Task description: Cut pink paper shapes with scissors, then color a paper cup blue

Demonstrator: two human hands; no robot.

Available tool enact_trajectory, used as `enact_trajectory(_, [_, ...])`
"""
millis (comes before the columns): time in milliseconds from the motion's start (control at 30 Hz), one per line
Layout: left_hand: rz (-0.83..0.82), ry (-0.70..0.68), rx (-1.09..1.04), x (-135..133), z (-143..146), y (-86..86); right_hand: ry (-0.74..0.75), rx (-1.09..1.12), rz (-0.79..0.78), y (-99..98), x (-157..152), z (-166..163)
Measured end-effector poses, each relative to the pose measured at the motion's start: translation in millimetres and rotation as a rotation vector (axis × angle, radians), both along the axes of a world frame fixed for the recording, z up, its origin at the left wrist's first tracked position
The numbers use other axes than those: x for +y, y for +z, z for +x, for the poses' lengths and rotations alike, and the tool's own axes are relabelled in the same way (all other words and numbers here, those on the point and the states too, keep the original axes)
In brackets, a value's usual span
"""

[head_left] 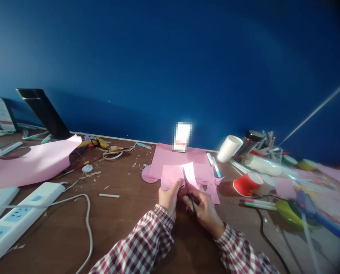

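Observation:
My left hand point(169, 195) is closed on a piece of pink paper point(171, 176), thumb on top, holding it up over the table. Dark scissors point(191, 198) are gripped in my right hand point(206, 212), their blades pointing away from me into the paper. Beside the blades a bright flap of the paper point(189, 176) stands raised. Behind and below the held piece lies a larger pink sheet point(164, 154), with torn or cut pink scraps point(212, 192) at its right. A round pink-lilac piece point(149, 174) lies at its left edge.
A white cup point(229, 148), a red cup point(247, 184) and a marker point(214, 165) stand or lie to the right, near blurred craft clutter. At left are a power strip point(21, 217), its cable point(88, 224) and a curved pink sheet point(35, 163). A blue wall point(158, 68) closes the back.

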State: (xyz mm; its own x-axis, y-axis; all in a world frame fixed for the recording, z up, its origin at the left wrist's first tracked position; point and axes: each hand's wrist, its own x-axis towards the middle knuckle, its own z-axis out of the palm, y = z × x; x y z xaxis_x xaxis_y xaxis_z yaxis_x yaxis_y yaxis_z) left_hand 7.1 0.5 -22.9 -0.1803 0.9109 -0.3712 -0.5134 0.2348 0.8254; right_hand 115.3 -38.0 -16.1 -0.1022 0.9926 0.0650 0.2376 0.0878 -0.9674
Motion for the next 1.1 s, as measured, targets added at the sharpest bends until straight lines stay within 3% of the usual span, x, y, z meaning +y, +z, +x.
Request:
enact_trajectory(233, [-0.033, -0.055, 0.028, 1, 0, -7.4, 0.01, 0.071, -0.043, 3.2, 1, -1])
enact_trajectory(533, [-0.058, -0.062, 0.039, -1, 0, 1.3, 0.017, 0.036, -0.043, -4.8, 3, 5])
enact_trajectory(1100, [-0.065, -0.081, -0.037, 0, 0, 0.8, 0.016, -0.001, -0.012, 4.4, 3, 7])
